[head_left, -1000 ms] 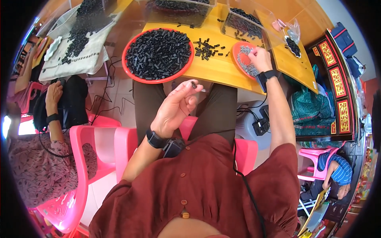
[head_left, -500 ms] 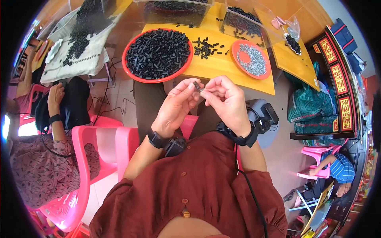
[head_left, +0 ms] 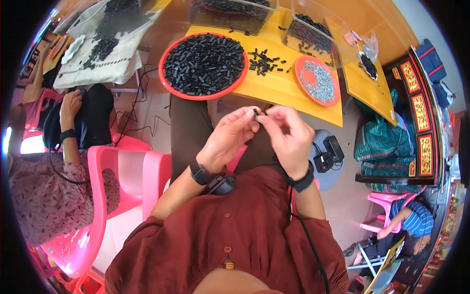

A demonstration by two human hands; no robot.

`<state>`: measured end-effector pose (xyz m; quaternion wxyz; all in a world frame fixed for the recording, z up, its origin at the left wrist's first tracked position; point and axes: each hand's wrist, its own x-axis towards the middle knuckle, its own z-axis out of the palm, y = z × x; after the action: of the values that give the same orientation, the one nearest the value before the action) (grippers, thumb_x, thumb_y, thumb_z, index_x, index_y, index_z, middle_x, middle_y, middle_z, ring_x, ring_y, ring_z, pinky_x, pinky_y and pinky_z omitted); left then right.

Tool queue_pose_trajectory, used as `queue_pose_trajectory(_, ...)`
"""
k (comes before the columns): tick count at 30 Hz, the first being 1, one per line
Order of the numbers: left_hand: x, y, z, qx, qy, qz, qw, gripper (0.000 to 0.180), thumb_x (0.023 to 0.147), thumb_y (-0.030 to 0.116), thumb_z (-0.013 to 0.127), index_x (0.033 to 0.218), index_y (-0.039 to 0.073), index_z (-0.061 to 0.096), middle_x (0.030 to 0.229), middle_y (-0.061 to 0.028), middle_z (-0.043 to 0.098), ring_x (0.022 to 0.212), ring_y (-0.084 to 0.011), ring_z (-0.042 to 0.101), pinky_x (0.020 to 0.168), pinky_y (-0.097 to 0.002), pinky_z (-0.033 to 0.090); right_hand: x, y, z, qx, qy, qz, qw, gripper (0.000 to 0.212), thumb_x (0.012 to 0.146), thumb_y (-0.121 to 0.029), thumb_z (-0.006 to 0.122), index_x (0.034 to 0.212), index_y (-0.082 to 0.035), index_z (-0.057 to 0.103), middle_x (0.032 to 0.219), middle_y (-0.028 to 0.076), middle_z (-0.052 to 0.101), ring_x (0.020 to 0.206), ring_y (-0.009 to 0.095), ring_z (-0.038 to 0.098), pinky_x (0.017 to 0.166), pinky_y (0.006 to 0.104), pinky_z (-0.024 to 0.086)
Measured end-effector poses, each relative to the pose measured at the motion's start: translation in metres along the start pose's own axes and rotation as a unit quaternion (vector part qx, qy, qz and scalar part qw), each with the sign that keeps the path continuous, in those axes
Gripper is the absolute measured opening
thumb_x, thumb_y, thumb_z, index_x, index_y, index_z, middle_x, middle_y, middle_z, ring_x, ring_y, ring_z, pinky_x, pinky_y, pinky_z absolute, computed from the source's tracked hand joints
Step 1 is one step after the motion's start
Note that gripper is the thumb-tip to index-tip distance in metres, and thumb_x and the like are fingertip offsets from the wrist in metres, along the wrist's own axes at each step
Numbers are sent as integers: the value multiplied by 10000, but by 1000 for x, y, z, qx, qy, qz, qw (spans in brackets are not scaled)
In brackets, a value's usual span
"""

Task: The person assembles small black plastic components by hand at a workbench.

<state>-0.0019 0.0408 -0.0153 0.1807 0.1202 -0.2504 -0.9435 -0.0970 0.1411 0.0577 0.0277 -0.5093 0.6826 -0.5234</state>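
Note:
My left hand is pinched closed, thumb against fingers, on a small black plastic part above my lap. My right hand meets it there, its thumb and forefinger closed at the part's right side; whatever sits between those fingertips is too small to make out. Beyond my hands stands a red round tray heaped with short black cylindrical parts. To its right, several loose black parts lie on the yellow table. A smaller red plate holds many little silver screw-like pieces.
Clear plastic bins of black parts stand at the table's back. On the left, a co-worker's hand rests near a cloth-covered table and a pink chair. Green bags sit by a carved cabinet at right.
Both hands have shifted slightly right and lower in the picture, fingertips still together at the small part. The table and trays also appear farther right as the view turns.

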Motion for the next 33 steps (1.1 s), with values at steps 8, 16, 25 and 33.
queue_pose_trajectory(8, -3, 4, -5, -23, -2, -11, 1000, 178, 956, 236, 521, 1021, 83, 585, 1005, 33, 586, 731, -30, 490, 631, -177, 382, -53, -101, -63, 10, 70, -421, 905, 216, 830, -238, 538, 717, -56, 559, 568, 30, 513, 476, 185, 491, 483, 306, 398)
queue_pose_trajectory(16, 0, 1, -7, -31, -3, -13, 999, 162, 959, 226, 518, 1015, 92, 591, 974, 35, 596, 750, -29, 495, 651, -174, 395, -30, -122, -59, 217, 118, -745, 619, 371, 947, -397, 431, 691, -143, 520, 636, -27, 471, 536, 109, 390, 498, 230, 279)
queue_pose_trajectory(25, 6, 2, -14, -40, -6, -12, 999, 170, 954, 218, 528, 1015, 74, 595, 983, 21, 597, 752, -40, 501, 660, -178, 409, -41, -123, -56, 344, 119, -740, 566, 349, 875, -388, 539, 618, -164, 463, 570, -44, 393, 506, 129, 371, 516, 269, 281)
queue_pose_trajectory(33, 4, 4, -14, -42, -6, -5, 999, 176, 955, 213, 526, 1026, 68, 596, 990, 11, 599, 759, -48, 501, 661, -177, 413, -57, -132, -64, 540, -143, -762, 326, 226, 871, -89, 508, 652, -81, 452, 591, -14, 378, 492, 139, 391, 485, 239, 298)
